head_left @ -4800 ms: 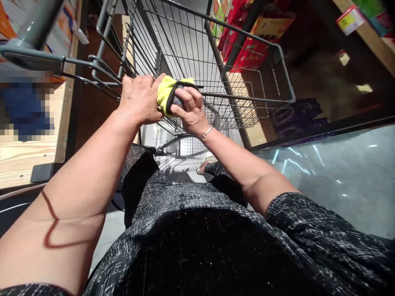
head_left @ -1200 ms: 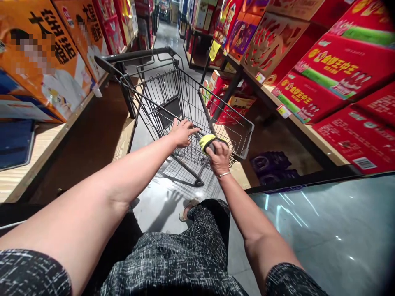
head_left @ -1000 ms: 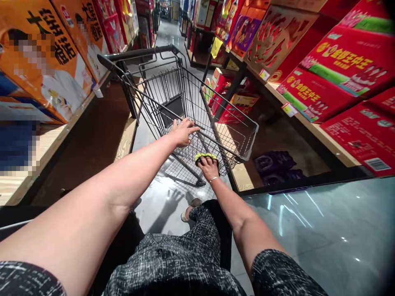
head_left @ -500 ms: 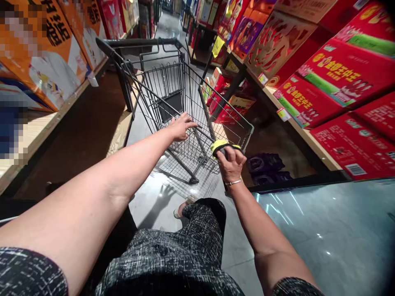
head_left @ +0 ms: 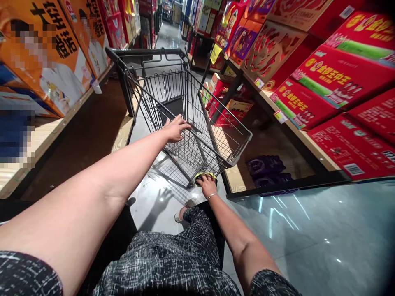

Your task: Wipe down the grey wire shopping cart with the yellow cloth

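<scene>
A dark metal shopping cart [head_left: 191, 98] stands tilted across the view in the aisle, its wire basket holding nothing that I can see. My left hand [head_left: 175, 129] rests at the cart's near upper rail, with the fingers stretched out and spread. Lower down, by the cart's bottom corner and just above the floor in view, my right hand [head_left: 208, 185] is closed on a yellow cloth [head_left: 202, 174] with a dark edge. Its palm side is hidden, and whether the cloth touches the cart I cannot tell. A thin bracelet circles the right wrist.
Shelves flank the aisle. Orange cartons [head_left: 58, 61] sit at left, stacked red boxes [head_left: 333, 78] at right. Purple packs [head_left: 267, 168] lie under the right shelf. A wooden shelf edge [head_left: 236, 179] is close to the cart. The grey floor [head_left: 324, 230] is shiny.
My right hand has moved down and left with the yellow cloth, away from the cart's upper rail corner. My left hand has shifted slightly left, still at the rail.
</scene>
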### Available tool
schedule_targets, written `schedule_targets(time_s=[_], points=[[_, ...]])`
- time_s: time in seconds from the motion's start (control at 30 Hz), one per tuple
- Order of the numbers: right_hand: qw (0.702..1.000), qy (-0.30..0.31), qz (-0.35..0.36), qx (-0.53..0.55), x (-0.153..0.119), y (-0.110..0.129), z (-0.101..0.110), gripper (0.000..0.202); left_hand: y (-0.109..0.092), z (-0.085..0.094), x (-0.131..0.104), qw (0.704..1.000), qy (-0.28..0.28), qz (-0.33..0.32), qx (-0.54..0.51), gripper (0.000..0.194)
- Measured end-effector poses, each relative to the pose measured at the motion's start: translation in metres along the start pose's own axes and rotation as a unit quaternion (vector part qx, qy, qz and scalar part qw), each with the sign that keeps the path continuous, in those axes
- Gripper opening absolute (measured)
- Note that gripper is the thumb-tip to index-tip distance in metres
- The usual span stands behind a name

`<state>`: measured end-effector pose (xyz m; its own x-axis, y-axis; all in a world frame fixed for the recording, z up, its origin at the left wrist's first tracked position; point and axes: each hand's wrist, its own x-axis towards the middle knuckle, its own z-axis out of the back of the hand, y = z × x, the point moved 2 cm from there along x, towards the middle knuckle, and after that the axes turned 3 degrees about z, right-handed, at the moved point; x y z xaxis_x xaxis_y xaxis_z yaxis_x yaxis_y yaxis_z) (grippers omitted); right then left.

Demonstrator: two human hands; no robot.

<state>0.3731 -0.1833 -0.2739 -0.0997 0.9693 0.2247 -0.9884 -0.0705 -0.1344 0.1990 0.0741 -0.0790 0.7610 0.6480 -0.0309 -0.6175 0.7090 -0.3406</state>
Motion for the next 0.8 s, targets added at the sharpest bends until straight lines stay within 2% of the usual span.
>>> schedule_targets(time_s=[0.07,0.23,0.3,0.47,0.7,0.8], points=[[1.0,-0.026,0.015,0.004,0.007,-0.001,0.03,0.031,0.004,0.0,0.0,1.0,-0.002,-0.002,-0.007,0.058],[0.977,-0.21,-0.021,0.0,0.012,-0.017,0.126,0.037,0.018,-0.002,-0.006,0.999,-0.024,0.009,-0.021,0.055],[0.976,-0.218,-0.023,0.002,0.012,-0.015,0.145,0.04,0.023,-0.003,-0.01,0.999,-0.031,0.015,-0.019,0.055],[0.985,-0.172,0.003,0.031,0.028,0.021,0.149,0.037,0.029,-0.001,-0.027,0.999,-0.033,0.035,-0.01,0.057],[0.997,-0.024,0.038,0.062,0.106,0.075,0.167,0.035,0.033,0.014,-0.046,0.997,-0.005,0.075,-0.019,0.05],[0.995,0.002,0.062,0.078,0.116,0.099,0.161,0.033,0.04,0.015,-0.05,0.995,-0.008,0.098,-0.032,0.056]])
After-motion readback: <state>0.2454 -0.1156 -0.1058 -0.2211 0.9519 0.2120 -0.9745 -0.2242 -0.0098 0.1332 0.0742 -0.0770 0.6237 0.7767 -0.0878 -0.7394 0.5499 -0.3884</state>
